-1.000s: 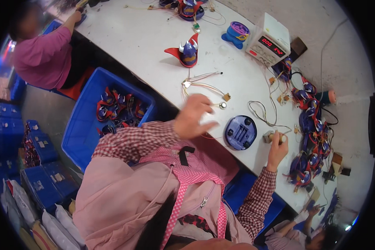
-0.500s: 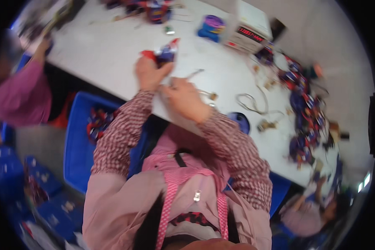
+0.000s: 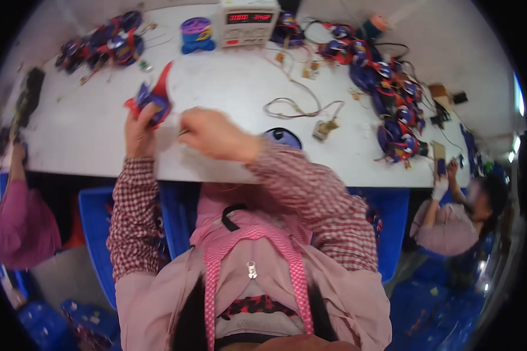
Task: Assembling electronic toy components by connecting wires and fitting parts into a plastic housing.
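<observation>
My left hand [image 3: 140, 133] grips a purple and red plastic toy piece [image 3: 156, 104] above the table, with a long red point sticking up from it. To its right, apart from the piece, my right hand [image 3: 216, 133] is closed, knuckles up. A small dark tip shows at its fingers; what they hold is too blurred to name. Beyond my right forearm, partly covered by the sleeve, lies a round blue shell part [image 3: 284, 138]. Near it a thin cable [image 3: 298, 111] loops toward a small brownish metal-looking part [image 3: 325, 128].
A white bench power supply [image 3: 249, 26] stands at the back beside a purple and blue tub [image 3: 197, 36]. Heaps of purple and red toy assemblies [image 3: 386, 88] with wires line the right; another heap [image 3: 108, 44] lies back left. Blue bins [image 3: 93, 228] sit below the table edge. Co-workers sit at both sides.
The whole view has swung round, so the table edge now runs level. My left hand has raised the toy piece more upright; my right hand has moved from near my left wrist to the piece's right.
</observation>
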A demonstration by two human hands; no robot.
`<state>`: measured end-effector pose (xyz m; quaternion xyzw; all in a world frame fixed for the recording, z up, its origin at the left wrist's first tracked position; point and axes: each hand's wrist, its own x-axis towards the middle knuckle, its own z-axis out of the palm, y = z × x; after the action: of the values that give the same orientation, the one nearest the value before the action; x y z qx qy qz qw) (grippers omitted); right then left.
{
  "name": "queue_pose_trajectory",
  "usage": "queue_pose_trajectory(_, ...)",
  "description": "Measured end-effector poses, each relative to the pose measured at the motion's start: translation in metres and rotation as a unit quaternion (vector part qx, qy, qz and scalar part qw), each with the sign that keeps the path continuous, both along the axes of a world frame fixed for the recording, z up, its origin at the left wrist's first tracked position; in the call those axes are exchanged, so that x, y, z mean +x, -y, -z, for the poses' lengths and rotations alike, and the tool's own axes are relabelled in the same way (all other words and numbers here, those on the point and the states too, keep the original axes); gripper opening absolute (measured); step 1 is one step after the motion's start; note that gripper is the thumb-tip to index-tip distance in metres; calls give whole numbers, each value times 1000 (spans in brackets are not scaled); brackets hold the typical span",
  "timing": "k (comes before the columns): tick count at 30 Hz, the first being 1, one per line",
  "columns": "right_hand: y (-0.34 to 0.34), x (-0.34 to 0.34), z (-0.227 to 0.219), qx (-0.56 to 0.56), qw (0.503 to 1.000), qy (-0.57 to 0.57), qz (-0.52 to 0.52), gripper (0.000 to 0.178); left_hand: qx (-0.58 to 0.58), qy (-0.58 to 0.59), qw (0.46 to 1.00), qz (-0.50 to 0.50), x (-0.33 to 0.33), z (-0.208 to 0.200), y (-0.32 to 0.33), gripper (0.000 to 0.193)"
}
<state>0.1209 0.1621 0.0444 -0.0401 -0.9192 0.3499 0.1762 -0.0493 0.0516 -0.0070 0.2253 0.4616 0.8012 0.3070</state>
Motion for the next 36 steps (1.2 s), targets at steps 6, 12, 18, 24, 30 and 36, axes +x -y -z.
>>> queue_pose_trajectory(6,-14,95,-51,-371,925,46,71,16,46,71,991,103,77,-45,-3,40)
queue_pose_trajectory(12,-30,151,-9,-472,850,-14,231,13,-44,-21,965,258,149,-53,-24,47)
queue_pose_trajectory(18,-49,179,39,-8,948,-27,317,14,-126,-160,955,217,177,21,-59,58)
queue_pose_trajectory(24,-44,168,61,-40,939,-60,335,20,-120,-290,944,97,184,22,-59,63)
queue_pose_trajectory(30,-38,162,54,-169,911,-148,347,22,-73,15,965,250,194,3,-51,55)
queue_pose_trajectory(36,-15,105,3,-293,922,-103,231,22,-3,56,985,161,157,-35,-12,49)
